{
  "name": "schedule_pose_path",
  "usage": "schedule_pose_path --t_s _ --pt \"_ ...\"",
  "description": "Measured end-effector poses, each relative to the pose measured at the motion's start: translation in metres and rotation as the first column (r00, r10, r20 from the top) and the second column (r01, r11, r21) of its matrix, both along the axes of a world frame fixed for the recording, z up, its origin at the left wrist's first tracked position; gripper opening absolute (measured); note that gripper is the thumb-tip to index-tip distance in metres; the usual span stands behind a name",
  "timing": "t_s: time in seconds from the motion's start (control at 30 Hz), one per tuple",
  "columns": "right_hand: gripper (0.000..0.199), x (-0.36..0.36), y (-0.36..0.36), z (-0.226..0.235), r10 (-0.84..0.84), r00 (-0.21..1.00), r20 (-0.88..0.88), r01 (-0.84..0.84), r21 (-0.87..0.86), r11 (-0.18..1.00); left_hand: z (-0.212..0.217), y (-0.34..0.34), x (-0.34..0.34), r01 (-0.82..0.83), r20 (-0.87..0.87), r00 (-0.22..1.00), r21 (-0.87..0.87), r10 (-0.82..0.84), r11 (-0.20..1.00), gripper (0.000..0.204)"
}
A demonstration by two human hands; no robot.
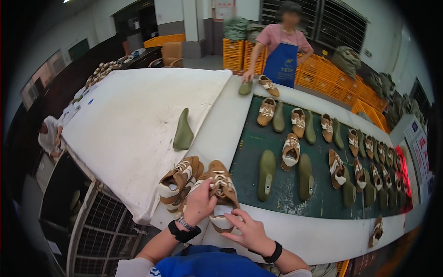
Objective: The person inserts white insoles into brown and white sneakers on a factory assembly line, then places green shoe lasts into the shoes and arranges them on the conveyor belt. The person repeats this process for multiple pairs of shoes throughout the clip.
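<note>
While both hands work it, the brown-and-white shoe [220, 194] sits at the near edge of the white surface [221, 129], toe pointing away from the person. Left hand [199, 203] grip: closed over the shoe's left side and lace area, fingers curled on the upper. Right hand [247, 228] grip: narrow, fingertips [233, 213] pinching at the shoe's heel opening, touching the white lining. Both wrists carry black bands.

Just left of the left-hand grip: a second brown shoe [177, 180], lying tilted, touching or nearly touching the held one; can't tell which. Further out from that grip, up-left: a green shoe last [183, 131] lying alone on the big white sheet [134, 120].

Right of the right-hand grip: dark green belt [323, 203] with shoes and green lasts in pairs, running away to the right. Nearest to the grip: green last [266, 174], then a shoe [290, 151] and another green last [305, 177] beside it. One stray shoe [377, 232] sits on the white edge, well right of the grip.

Well beyond the grip, at the far end: a person in a blue apron [281, 62], one hand by a green last [245, 87] and a shoe [268, 85]. Orange crates [323, 74] stacked behind. Below-left of the grip: wire cage [104, 226].
</note>
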State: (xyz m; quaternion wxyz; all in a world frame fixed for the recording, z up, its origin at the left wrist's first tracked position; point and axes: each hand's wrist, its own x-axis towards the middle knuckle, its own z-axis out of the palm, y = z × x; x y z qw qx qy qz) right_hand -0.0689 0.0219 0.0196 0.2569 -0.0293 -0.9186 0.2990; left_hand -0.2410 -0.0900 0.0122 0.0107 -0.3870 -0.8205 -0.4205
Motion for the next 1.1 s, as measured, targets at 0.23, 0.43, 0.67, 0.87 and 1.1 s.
schedule_pose_path --t_s 0.23,0.43,0.67,0.87,1.1 --pt "0.036 -0.059 0.062 -0.042 -0.079 0.988 0.132 0.091 -0.088 0.992 -0.008 -0.008 -0.001 0.219 -0.103 0.971 0.012 -0.217 0.976 0.054" --pt "0.050 -0.161 0.190 -0.126 -0.293 0.913 0.283 0.285 0.070 0.956 -0.015 -0.060 -0.001 0.163 0.000 0.987 -0.063 -0.163 0.985 0.041" --pt "0.048 -0.187 0.212 -0.152 -0.202 0.823 0.532 0.165 0.116 0.979 -0.011 -0.113 -0.047 -0.162 -0.251 0.958 -0.068 0.140 0.984 0.053" --pt "0.055 -0.196 0.112 -0.117 0.229 0.684 0.693 0.217 -0.493 0.843 -0.050 -0.105 -0.137 -0.326 -0.241 0.931 -0.216 0.273 0.920 0.072" --pt "0.084 -0.146 0.009 -0.145 0.265 0.720 0.642 0.509 -0.747 0.427 -0.096 -0.106 -0.218 -0.035 0.780 0.540 -0.354 0.316 0.934 0.081"
